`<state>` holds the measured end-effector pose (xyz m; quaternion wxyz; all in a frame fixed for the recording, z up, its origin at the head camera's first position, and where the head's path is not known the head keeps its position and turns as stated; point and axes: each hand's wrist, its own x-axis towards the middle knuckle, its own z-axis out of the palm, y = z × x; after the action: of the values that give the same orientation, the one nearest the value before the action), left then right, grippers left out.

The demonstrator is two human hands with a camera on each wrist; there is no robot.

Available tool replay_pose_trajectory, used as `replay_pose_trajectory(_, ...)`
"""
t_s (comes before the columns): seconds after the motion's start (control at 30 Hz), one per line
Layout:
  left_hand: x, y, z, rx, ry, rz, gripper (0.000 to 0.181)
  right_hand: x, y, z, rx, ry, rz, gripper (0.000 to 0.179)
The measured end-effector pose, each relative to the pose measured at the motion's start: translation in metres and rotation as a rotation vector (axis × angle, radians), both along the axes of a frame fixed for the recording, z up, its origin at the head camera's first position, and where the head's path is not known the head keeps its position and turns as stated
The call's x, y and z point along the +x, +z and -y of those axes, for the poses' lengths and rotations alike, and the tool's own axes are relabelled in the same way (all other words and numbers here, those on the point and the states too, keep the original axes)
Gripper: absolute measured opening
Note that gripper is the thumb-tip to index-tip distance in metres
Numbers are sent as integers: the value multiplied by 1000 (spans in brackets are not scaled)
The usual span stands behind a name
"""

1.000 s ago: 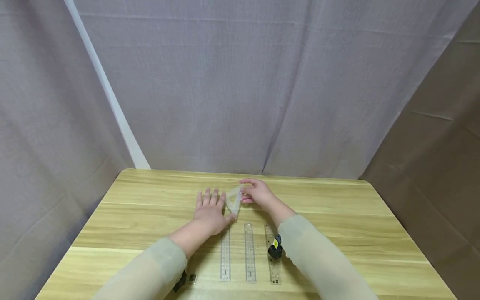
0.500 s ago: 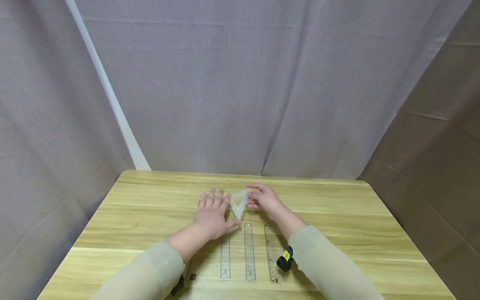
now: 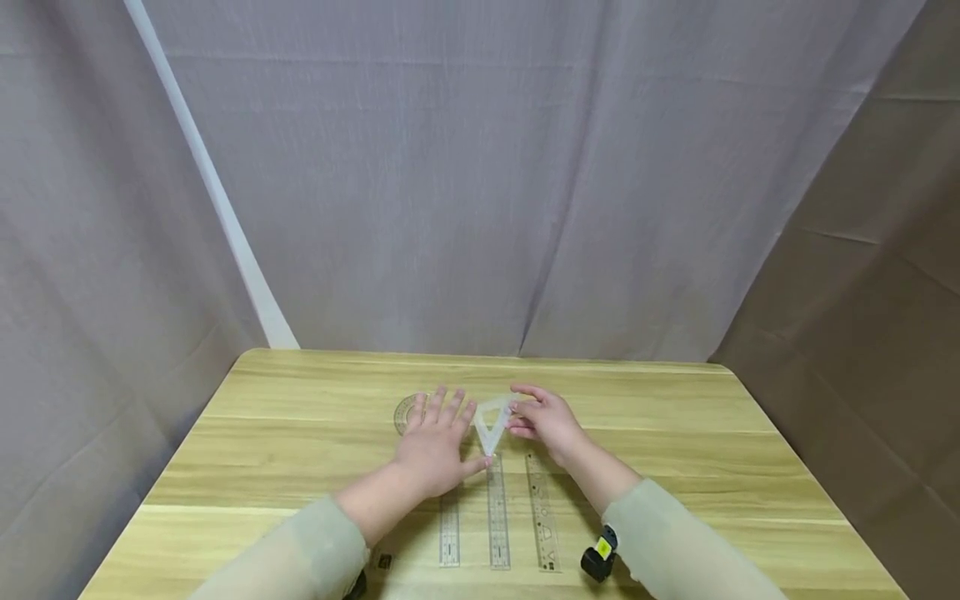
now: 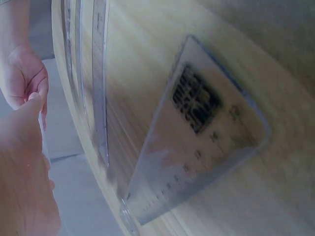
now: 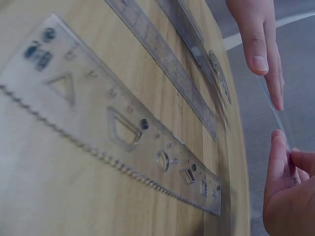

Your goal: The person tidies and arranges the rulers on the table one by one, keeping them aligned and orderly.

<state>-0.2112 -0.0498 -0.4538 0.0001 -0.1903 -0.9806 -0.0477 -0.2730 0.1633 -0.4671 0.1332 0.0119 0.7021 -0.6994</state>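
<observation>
In the head view my right hand (image 3: 551, 425) pinches a clear set square (image 3: 491, 442) by its right side, near the top corner. My left hand (image 3: 435, 454) is spread with straight fingers at its left, the thumb by its lower tip. Whether the left fingers touch its edge is hard to tell. Under the left fingers lies a round-edged clear protractor (image 3: 402, 414), partly covered. In the right wrist view the set square shows edge-on between both hands, raised off the table.
Three clear rulers lie lengthwise: left (image 3: 449, 533), middle (image 3: 498, 517) and right (image 3: 542, 517), the last with cut-out shapes and a wavy edge. Another clear triangular piece (image 4: 167, 147) with black print lies below my left forearm. Grey curtains (image 3: 375, 208) stand behind the table.
Both hands and the set square have shifted to the right and slightly nearer. The protractor's left part has come out from behind the left hand. The right forearm has moved right, off the right ruler.
</observation>
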Motion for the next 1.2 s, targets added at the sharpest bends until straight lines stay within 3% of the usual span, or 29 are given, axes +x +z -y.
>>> replay_pose_trajectory(0.43, 2, -3, -10, -50, -51, -70, 94, 19, 2, -16, -24, -76, 3, 47)
replay_pose_trajectory(0.83, 7, 0, -24, -35, -95, -80, 90, 34, 4, -34, -50, -119, 14, 51)
replay_pose_trajectory(1.2, 10, -1, -54, -28, -156, -53, 89, 56, 3, -67, -15, -159, 39, 53)
